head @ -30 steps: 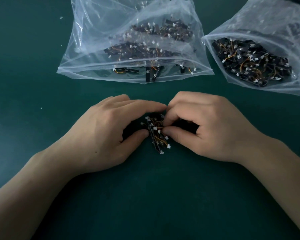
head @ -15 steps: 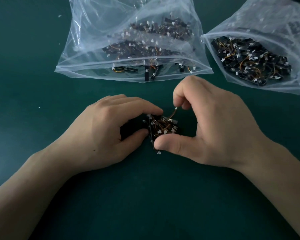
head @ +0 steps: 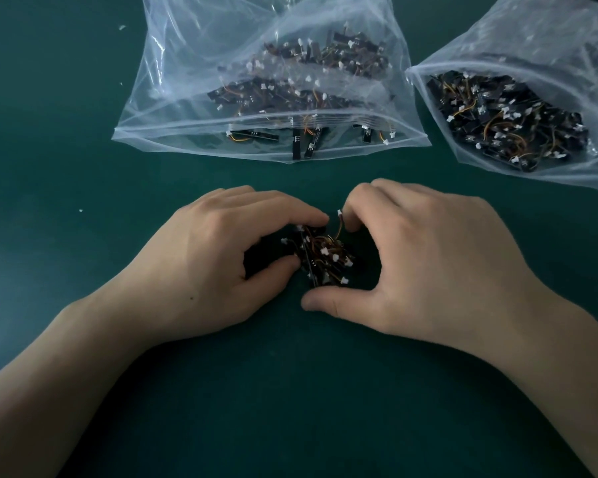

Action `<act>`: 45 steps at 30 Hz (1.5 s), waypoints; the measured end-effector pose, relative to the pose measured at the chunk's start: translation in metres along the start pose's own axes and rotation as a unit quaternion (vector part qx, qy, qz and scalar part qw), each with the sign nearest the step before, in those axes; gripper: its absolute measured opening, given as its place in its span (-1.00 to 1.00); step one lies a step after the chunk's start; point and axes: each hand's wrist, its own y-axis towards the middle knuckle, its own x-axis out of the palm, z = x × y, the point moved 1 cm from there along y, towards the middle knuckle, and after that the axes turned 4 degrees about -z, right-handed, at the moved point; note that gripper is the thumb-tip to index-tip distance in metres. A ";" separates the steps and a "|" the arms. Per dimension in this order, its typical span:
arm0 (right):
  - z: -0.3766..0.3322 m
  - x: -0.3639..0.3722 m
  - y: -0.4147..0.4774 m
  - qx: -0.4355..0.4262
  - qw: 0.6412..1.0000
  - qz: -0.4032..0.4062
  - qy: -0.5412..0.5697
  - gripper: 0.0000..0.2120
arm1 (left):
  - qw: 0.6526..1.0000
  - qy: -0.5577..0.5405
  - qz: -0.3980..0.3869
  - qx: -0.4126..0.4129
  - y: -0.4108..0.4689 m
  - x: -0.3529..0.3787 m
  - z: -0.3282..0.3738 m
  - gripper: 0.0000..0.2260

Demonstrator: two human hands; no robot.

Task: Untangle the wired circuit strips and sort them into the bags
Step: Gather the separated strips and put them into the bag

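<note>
**While my left hand (head: 221,267) pins the clump (head: 321,258), 1 lead stands free**

Because the tangled clump of wired circuit strips lies on the green table (head: 290,391) right between my 2 hands, neither has to reach for it. My left hand grips its left side, forefinger over the top and thumb pressed in from the near side. My right hand (head: 428,270) is curled at the clump's far right corner. Its fingertips (head: 354,215) sit against 1 orange lead (head: 339,229) that arches up out of the pile and ends in a white connector (head: 339,212). Whether I pinch that lead or only hook it, I cannot tell. My right thumb lies flat on the table just on the near side of the clump, apart from those fingers.

The black strips seem to run mostly away from me and toward me, and the lead rises from the far end, toward the bags. I judge the next pull should go up and away along that line, right hand drawing, left hand holding back.

Beyond the hands, well apart from them, lie 2 clear bags. The left bag (head: 173,98) is straight ahead, its mouth toward me with a few loose strips at the lip. The right bag (head: 549,39) is off to the right, packed with a knotted mass. What stands in the way, I judge, is in the pile itself: the other wires wound round that lead.
</note>
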 end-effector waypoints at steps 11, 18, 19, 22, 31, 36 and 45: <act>0.012 0.009 0.001 -0.012 0.997 0.030 0.077 -0.62 | 1.000 -0.025 0.000 0.008 0.000 0.000 -0.002 -0.70; 0.011 0.008 0.002 -0.014 0.995 0.028 0.095 -0.53 | 0.999 -0.035 0.001 0.000 -0.002 -0.005 -0.002 -0.55; 0.010 0.008 0.002 -0.014 0.995 0.027 0.097 -0.49 | 0.999 -0.034 0.001 0.000 -0.002 -0.005 -0.001 -0.57; 0.006 0.004 0.003 -0.015 0.994 0.027 0.105 -0.34 | 0.999 -0.032 0.003 -0.009 -0.002 -0.006 -0.002 -0.63; 0.002 0.001 0.002 -0.018 0.993 0.029 0.117 -0.18 | 1.000 -0.009 0.017 -0.020 -0.001 -0.001 -0.005 -0.68; 0.006 0.005 0.003 -0.012 0.993 0.039 0.107 -0.38 | 0.999 -0.014 0.023 -0.018 -0.001 -0.001 -0.005 -0.69; 0.011 0.011 0.006 -0.044 0.973 0.051 0.221 -0.64 | 0.999 -0.015 0.021 -0.020 0.000 -0.001 -0.005 -0.68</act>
